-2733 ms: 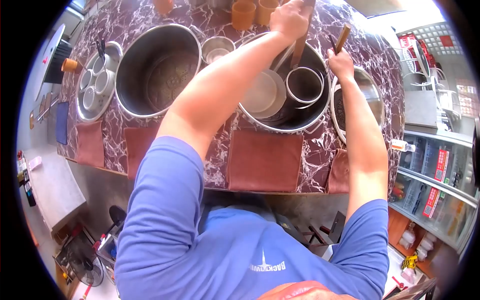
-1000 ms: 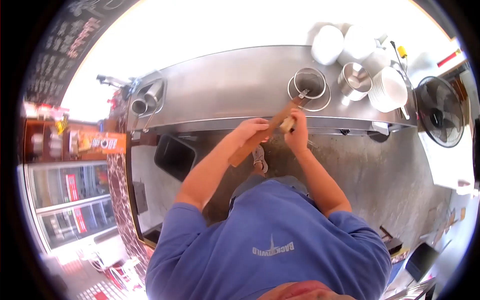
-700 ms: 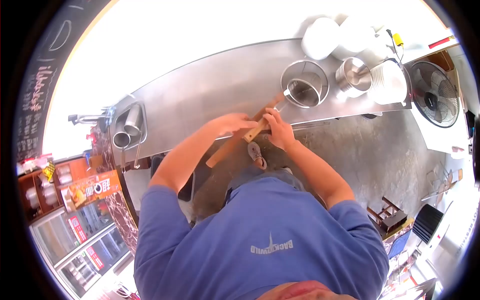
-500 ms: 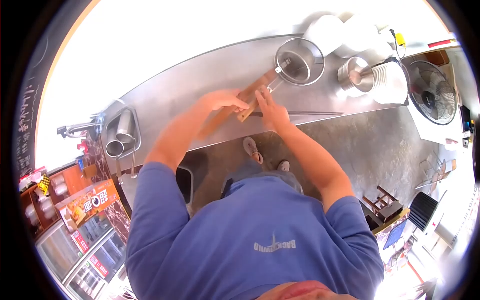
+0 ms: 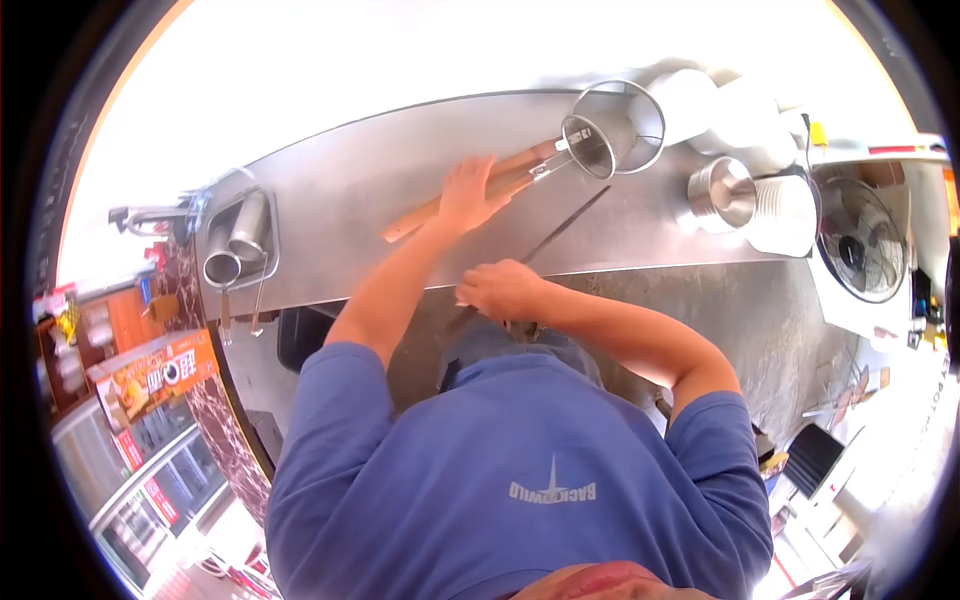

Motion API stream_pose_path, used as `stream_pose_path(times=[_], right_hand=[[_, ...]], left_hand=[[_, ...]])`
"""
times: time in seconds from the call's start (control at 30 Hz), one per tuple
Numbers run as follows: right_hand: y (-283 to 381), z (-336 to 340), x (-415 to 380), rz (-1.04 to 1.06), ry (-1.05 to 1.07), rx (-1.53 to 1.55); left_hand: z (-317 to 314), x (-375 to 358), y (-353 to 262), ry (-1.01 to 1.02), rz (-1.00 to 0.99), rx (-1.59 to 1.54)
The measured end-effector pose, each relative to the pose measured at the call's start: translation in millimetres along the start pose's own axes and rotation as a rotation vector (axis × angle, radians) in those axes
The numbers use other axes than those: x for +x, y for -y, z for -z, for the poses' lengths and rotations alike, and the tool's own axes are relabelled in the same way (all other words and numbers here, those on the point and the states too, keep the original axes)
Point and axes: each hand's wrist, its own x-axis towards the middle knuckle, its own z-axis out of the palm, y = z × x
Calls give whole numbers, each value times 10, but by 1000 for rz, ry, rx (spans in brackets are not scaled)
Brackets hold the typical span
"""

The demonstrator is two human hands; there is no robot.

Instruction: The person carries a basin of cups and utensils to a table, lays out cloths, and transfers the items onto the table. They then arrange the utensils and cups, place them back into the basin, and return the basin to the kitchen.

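Observation:
On the steel counter [image 5: 360, 165], two wire-mesh strainers with long wooden handles lie side by side. The larger strainer [image 5: 640, 150] is behind the smaller strainer [image 5: 588, 147], and their rims overlap in view. My left hand [image 5: 470, 195] is closed over the middle of the wooden handles [image 5: 412, 222], which stick out on both sides of it. At the counter's front edge my right hand [image 5: 503, 289] is closed around a pair of long dark chopsticks [image 5: 570, 222]. Their far ends slant up to the right over the counter, below the strainers.
Stacked metal bowls [image 5: 722, 190] and white bowls [image 5: 783, 215] stand at the counter's right end, near a fan [image 5: 858, 240]. Larger white containers [image 5: 690, 105] sit behind. On the left, a small basin [image 5: 272, 225] holds metal cylinders [image 5: 248, 225].
My right hand has left the strainer handle and moved toward my body, taking up the chopsticks, which lay on the counter. My left hand has shifted slightly along the handles, which now lie together.

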Motion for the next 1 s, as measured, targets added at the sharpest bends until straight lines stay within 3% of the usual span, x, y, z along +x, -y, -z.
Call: stream_pose_path(times=[0.03,0.1,0.17,0.27,0.3,0.37,0.47,0.5,0.53,0.6,0.63,0.67,0.7,0.77,0.8,0.87,0.93,0.97,1.0], right_hand=[[102,26,96,25,28,7],[202,-20,191,82,65,18],[105,-119,299,174,-34,13],[-469,-193,382,116,75,-130],[-757,-301,415,-4,135,-177],[-1135,-179,306,52,66,-211],[-1659,-403,284,165,-133,-239],[-1603,-279,307,235,-126,-274],[-1653,-288,345,147,32,-263],[-1666,-279,339,58,64,-266],[-1592,-202,320,220,-48,-380],[-1686,-210,377,182,-28,-432],[-1599,-197,396,280,-97,-449],[-1268,-124,456,203,-95,-494],[-1284,-198,522,277,-129,-495],[-1065,-658,786,336,-143,-464],[-739,-1183,969,382,-97,-314],[-273,-1517,906,448,-75,-211],[346,-1822,753,394,32,-102]], left_hand=[[-43,-141,59,-9,20,13],[13,-506,105,-280,140,-159],[250,-1053,87,-403,216,-147],[154,-2327,142,-582,564,65],[183,-2803,4,-642,671,97],[-24,-3849,-205,-689,957,105],[-398,-5181,-1092,-791,1499,103],[-531,-5451,-1458,-834,1631,105],[-664,-5712,-1826,-882,1768,106],[-985,-6120,-2540,-1019,1962,72],[-1091,-6232,-2872,-1106,2051,37],[-1205,-6331,-3173,-1192,2121,-7],[-1356,-6472,-3413,-1281,2180,24],[-1642,-6709,-3794,-1445,2254,40],[-1723,-6797,-3941,-1539,2255,219],[-1808,-7009,-4231,-1712,2273,253],[-1822,-7168,-4293,-1745,2332,349],[-1858,-7359,-4362,-1724,2357,401],[-1935,-7554,-4419,-1780,2347,252]])
